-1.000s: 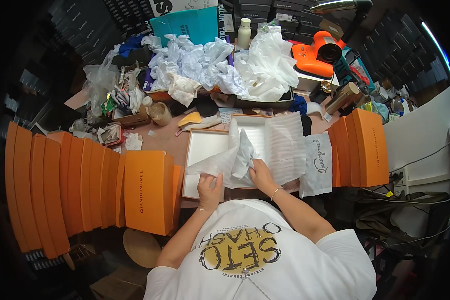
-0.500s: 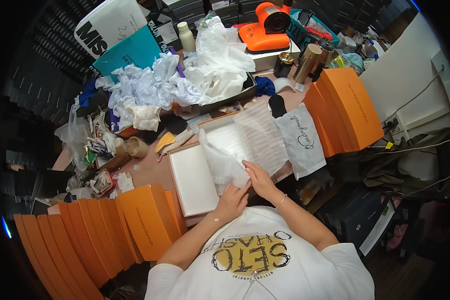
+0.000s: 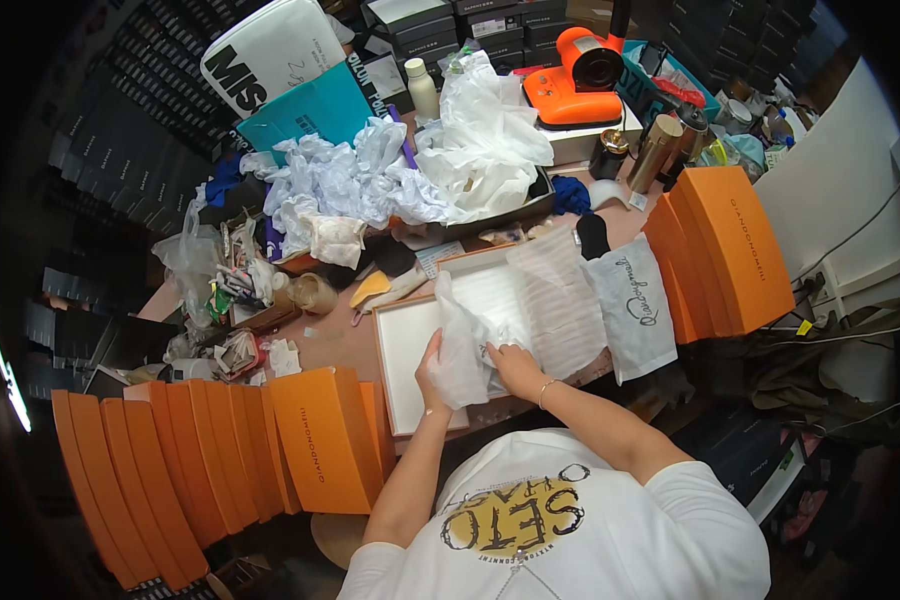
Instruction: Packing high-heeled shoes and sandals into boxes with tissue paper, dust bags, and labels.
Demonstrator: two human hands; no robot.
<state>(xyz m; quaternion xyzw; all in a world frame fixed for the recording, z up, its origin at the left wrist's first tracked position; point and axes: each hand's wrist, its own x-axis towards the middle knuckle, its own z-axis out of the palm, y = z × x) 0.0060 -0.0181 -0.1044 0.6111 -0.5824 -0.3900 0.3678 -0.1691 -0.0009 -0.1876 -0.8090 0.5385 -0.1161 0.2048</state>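
Tissue paper (image 3: 467, 338): bunched over open white box (image 3: 410, 365), gathered for packing.
Left hand (image 3: 432, 372): pinching its lower edge.
Right hand (image 3: 515, 366): pressed on it, steadying.

Tissue (image 3: 467, 345): white; open box (image 3: 410, 360): white inside, brown rim. Box rows (image 3: 220, 450): orange; dust bag (image 3: 638, 310): pale grey with dark script. Machine (image 3: 575, 80): orange and black; carton (image 3: 295, 110): teal; shirt (image 3: 570, 530): white, black-and-yellow print.

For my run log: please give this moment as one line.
left hand: grips tissue paper | right hand: on tissue paper | under: open white box | table
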